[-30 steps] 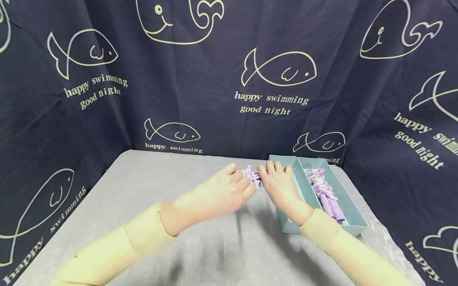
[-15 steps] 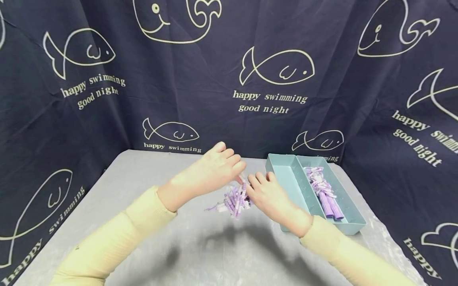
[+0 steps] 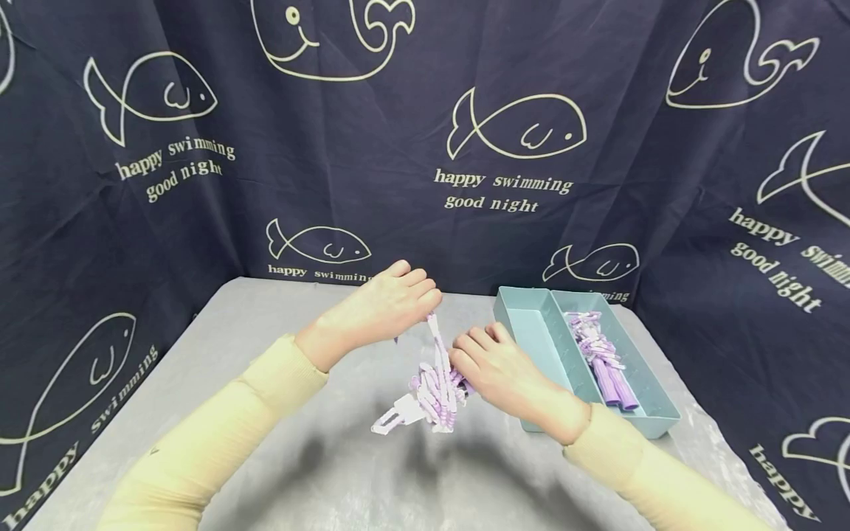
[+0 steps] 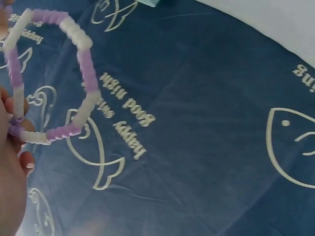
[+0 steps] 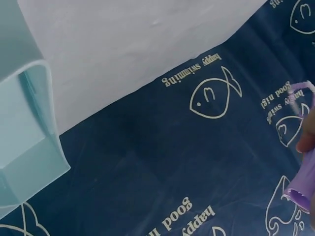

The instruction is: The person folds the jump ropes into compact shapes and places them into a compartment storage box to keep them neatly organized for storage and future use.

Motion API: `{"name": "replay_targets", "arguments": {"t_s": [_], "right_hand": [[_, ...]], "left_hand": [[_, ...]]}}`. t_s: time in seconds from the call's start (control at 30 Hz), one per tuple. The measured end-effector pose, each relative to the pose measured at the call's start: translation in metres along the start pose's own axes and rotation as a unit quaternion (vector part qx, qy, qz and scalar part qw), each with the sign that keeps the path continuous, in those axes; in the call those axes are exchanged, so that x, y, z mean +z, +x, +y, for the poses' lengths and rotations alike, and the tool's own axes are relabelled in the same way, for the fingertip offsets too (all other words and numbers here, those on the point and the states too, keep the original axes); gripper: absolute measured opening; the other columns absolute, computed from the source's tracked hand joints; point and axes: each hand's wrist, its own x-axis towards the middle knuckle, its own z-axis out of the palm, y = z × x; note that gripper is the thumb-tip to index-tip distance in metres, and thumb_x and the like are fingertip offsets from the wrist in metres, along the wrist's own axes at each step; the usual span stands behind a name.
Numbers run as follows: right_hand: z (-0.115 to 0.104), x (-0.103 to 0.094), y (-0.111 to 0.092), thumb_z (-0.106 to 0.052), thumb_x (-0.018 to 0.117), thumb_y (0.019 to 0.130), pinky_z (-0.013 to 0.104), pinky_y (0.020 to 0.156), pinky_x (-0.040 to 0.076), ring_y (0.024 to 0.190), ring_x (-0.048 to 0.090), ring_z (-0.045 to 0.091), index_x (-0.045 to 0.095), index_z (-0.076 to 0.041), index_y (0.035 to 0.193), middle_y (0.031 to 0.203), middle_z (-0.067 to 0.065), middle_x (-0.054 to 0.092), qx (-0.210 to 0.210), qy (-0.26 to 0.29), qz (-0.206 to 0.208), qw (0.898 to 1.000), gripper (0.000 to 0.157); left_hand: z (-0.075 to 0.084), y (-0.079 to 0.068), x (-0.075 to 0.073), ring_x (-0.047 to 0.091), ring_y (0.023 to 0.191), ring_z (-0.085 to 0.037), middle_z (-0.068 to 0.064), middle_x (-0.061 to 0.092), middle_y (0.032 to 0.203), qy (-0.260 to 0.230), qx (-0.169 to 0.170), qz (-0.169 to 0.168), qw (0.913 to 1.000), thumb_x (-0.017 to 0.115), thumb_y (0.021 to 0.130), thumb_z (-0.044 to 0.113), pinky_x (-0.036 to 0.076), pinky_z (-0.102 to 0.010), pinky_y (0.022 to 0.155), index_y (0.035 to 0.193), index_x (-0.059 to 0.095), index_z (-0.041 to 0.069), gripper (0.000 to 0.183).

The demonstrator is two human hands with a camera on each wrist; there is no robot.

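A purple-and-white beaded jump rope [image 3: 437, 398] hangs bundled above the table between my two hands. My left hand [image 3: 388, 301] is higher and pinches a strand of it; in the left wrist view a loop of the rope's beads [image 4: 87, 73] stands out from the fingers [image 4: 24, 162]. My right hand [image 3: 494, 366] is lower, beside the bundle, and grips a purple tube-shaped handle [image 5: 301, 189], whose hollow end shows in the right wrist view. The rest of the handles is hidden by the hand.
A teal two-compartment box [image 3: 563, 332] stands to the right, partly behind my right forearm. In its right compartment lies another bundled jump rope [image 3: 593, 343] with two purple handles [image 3: 614, 385]. A dark fish-print curtain [image 3: 412, 147] surrounds the grey-covered table [image 3: 279, 464].
Both hands have moved left, away from the box's left compartment. The left hand has risen, and the jump rope has come into fuller view, now hanging lower with a strand stretched upward.
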Motion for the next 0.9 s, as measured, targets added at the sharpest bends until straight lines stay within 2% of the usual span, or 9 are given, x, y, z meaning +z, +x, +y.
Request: {"name": "replay_targets", "arguments": {"t_s": [0.17,0.3,0.43,0.57,0.7,0.8,0.9], "right_hand": [[0.002,-0.002,0.004,-0.004,0.034,0.095,0.038,0.072,0.038,0.080,0.052,0.022,0.055,-0.007,0.093,0.088,0.004,0.055,0.003,0.072,0.100,0.992,0.020],[0.004,-0.004,0.006,-0.003,0.038,0.094,0.039,0.071,0.039,0.080,0.053,0.023,0.055,-0.006,0.091,0.088,0.004,0.056,0.000,0.103,0.152,0.983,0.018],[0.006,-0.005,0.006,-0.005,0.039,0.093,0.039,0.072,0.039,0.079,0.054,0.023,0.054,-0.006,0.090,0.088,0.005,0.057,0.000,0.121,0.177,0.977,0.016],[0.008,-0.006,0.003,-0.006,0.041,0.093,0.040,0.072,0.039,0.079,0.054,0.023,0.054,-0.005,0.089,0.088,0.006,0.057,0.007,0.135,0.201,0.970,0.013],[0.012,-0.008,0.000,-0.004,0.041,0.091,0.041,0.073,0.039,0.077,0.054,0.024,0.054,-0.004,0.088,0.088,0.007,0.057,0.014,0.140,0.210,0.968,0.013],[0.016,-0.011,-0.002,-0.005,0.037,0.091,0.041,0.074,0.037,0.078,0.052,0.023,0.052,-0.005,0.088,0.088,0.006,0.055,0.034,0.150,0.203,0.967,0.015],[0.020,-0.013,-0.003,-0.009,0.040,0.091,0.041,0.073,0.035,0.078,0.051,0.023,0.050,-0.005,0.087,0.087,0.006,0.054,0.056,0.157,0.209,0.964,0.012]], "left_hand": [[-0.003,-0.004,0.013,0.043,0.073,-0.019,0.000,0.050,0.076,-0.016,-0.005,-0.001,0.9999,0.058,0.086,0.015,0.032,-0.031,0.071,0.085,0.052,0.012,0.006],[-0.005,-0.008,0.026,0.044,0.075,-0.020,0.001,0.050,0.079,-0.029,-0.018,0.012,0.9993,0.055,0.091,0.020,0.033,-0.031,0.072,0.087,0.052,0.011,0.010],[-0.007,-0.013,0.037,0.046,0.076,-0.019,0.000,0.051,0.082,-0.027,-0.036,0.030,0.9985,0.051,0.096,0.028,0.034,-0.030,0.071,0.087,0.052,0.011,0.019],[-0.007,-0.017,0.046,0.045,0.075,-0.019,0.000,0.050,0.082,-0.029,-0.042,0.047,0.9976,0.051,0.095,0.024,0.034,-0.030,0.070,0.087,0.051,0.011,0.015],[-0.008,-0.022,0.052,0.045,0.075,-0.019,0.001,0.050,0.081,-0.039,-0.045,0.054,0.9967,0.059,0.088,0.019,0.034,-0.030,0.070,0.087,0.051,0.012,0.011],[-0.010,-0.026,0.057,0.046,0.076,-0.019,0.001,0.051,0.083,-0.050,-0.044,0.046,0.9967,0.066,0.082,0.018,0.035,-0.030,0.070,0.088,0.051,0.012,0.017],[-0.011,-0.031,0.064,0.046,0.079,-0.019,0.000,0.051,0.085,-0.064,-0.046,0.033,0.9964,0.069,0.076,0.012,0.035,-0.030,0.072,0.089,0.051,0.011,0.022]]}}
